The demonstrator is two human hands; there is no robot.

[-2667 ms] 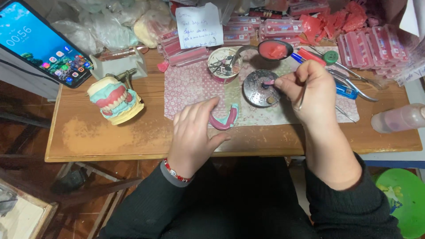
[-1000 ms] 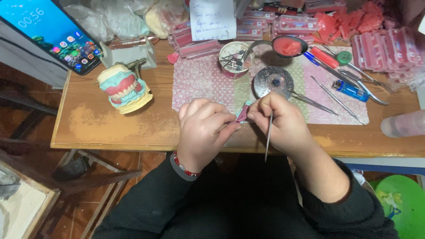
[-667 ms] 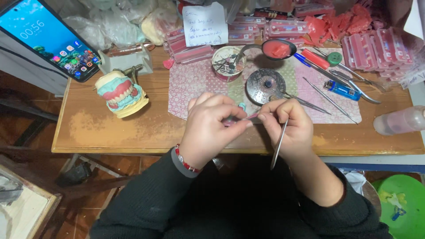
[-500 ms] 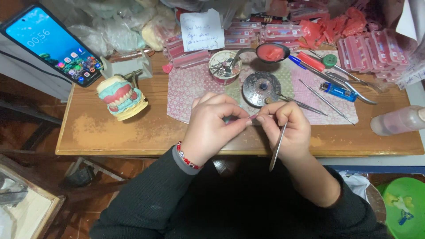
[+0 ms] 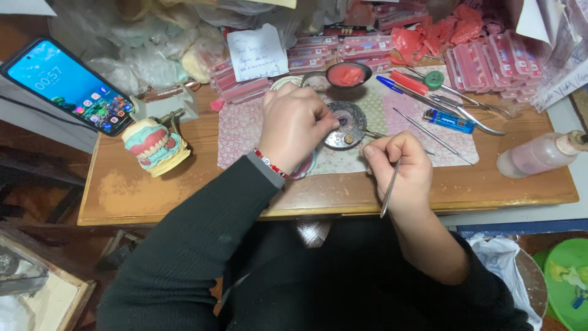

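Observation:
My left hand (image 5: 295, 122) reaches over the patterned cloth (image 5: 239, 132), its fingers bunched at the rim of a round metal dish (image 5: 348, 125) that holds a few small pieces. What the fingertips pinch is hidden. A pink curved denture base (image 5: 305, 167) pokes out from under the heel of that hand; I cannot tell whether it is held or lies on the cloth. My right hand (image 5: 399, 164) rests at the desk's near edge, closed around a thin metal tool (image 5: 389, 191) that points down toward me.
A jaw model with pink gums (image 5: 152, 146) stands at the left beside a propped phone (image 5: 68, 86). Behind the dish are a bowl of red wax (image 5: 346, 75), pens, metal instruments (image 5: 432, 135), a blue lighter (image 5: 450, 121) and boxes of teeth (image 5: 490, 61). A bottle (image 5: 539, 156) lies at right.
My hands have parted: the left one moved up from in front of me to the metal dish, and the right one stayed low at the desk edge with the tool.

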